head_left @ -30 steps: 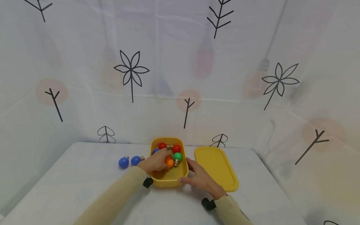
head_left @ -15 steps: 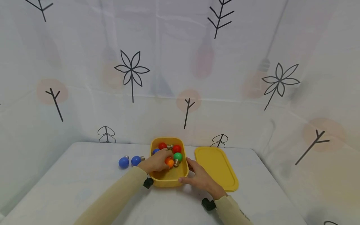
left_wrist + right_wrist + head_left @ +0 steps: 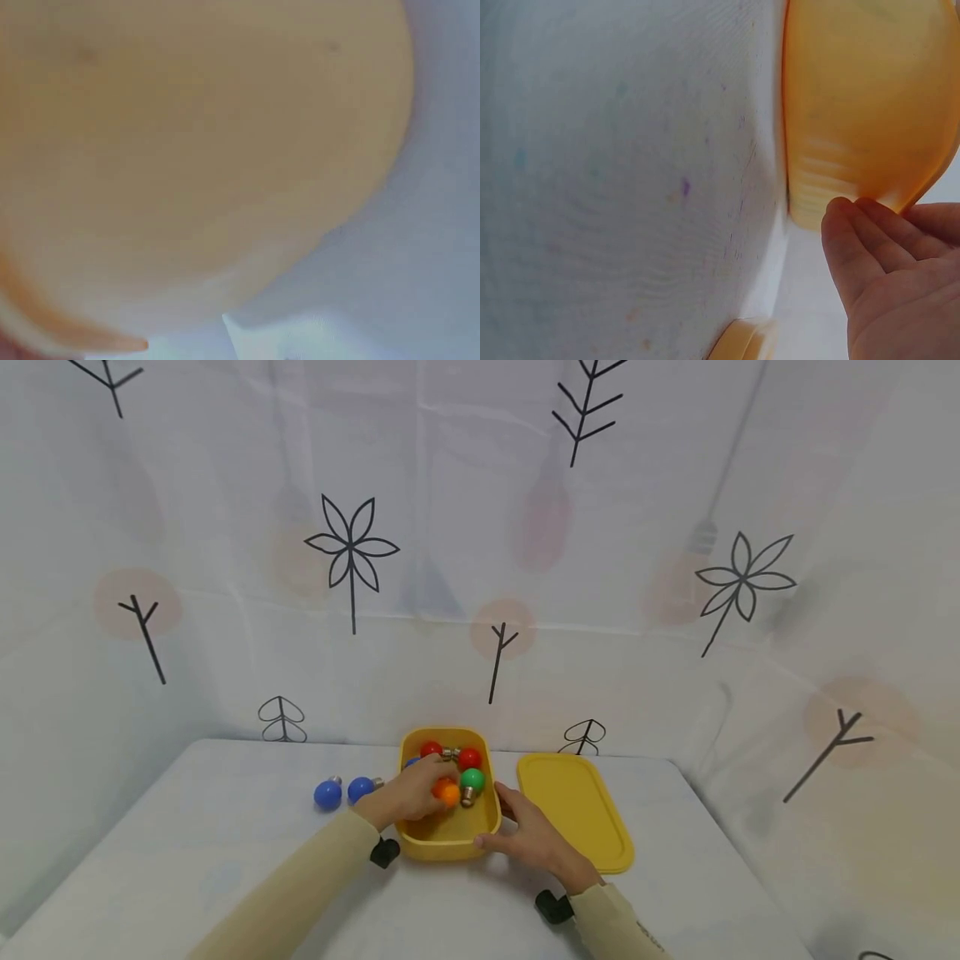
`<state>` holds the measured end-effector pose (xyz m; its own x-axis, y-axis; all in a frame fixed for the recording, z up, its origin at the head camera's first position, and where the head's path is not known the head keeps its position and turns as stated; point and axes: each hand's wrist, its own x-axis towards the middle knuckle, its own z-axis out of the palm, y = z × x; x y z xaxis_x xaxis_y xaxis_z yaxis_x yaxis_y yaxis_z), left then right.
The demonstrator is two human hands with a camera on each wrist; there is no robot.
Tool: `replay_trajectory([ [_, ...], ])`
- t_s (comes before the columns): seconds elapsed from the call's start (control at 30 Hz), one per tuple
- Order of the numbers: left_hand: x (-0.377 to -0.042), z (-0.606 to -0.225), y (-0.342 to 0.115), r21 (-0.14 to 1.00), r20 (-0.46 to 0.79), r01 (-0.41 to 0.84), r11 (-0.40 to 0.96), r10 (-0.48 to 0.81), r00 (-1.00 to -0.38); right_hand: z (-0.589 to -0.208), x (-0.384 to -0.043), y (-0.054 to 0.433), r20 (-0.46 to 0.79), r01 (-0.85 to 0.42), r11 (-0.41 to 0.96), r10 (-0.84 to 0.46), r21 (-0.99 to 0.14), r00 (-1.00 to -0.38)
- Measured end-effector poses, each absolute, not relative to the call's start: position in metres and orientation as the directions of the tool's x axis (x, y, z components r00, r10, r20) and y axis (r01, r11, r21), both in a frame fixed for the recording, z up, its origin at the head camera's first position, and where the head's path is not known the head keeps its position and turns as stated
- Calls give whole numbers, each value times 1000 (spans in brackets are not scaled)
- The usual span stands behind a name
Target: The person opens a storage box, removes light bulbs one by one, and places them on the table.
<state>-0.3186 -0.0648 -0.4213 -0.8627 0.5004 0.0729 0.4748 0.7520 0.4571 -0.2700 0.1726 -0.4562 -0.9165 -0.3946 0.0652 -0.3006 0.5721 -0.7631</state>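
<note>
A yellow plastic container (image 3: 450, 852) holds small coloured toy light bulbs. My left hand (image 3: 412, 789) reaches over its left rim and seems to pinch an orange bulb (image 3: 447, 794); the fingertips are partly hidden. Around it lie a green bulb (image 3: 472, 781), a red bulb (image 3: 470, 759), another red bulb (image 3: 431, 750) and a partly covered blue bulb. At the near right corner my right hand (image 3: 528, 835) holds the container, thumb by the front rim and fingers along the outer right wall. The left wrist view is mostly filled by the blurred container wall (image 3: 225, 165).
Two blue bulbs, one (image 3: 327, 795) and another (image 3: 361, 789), lie on the white table (image 3: 225, 868) left of the container. A flat yellow lid (image 3: 577, 810) rests to its right. Behind stands a white printed cloth backdrop (image 3: 450, 568).
My left hand has shifted slightly left, and the orange bulb at its fingers looks blurred now. The right hand keeps its place on the container.
</note>
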Motion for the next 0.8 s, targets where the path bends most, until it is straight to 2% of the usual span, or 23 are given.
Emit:
replay_trajectory([
  [0.37, -300, -414, -89, 495, 209, 529, 689, 497, -842, -456, -270, 171, 53, -281, 583, -376, -763, -925],
  [0.8, -275, -407, -107, 524, 291, 531, 666, 446, -847, -456, -271, 171, 50, -275, 579, -373, -767, -926],
])
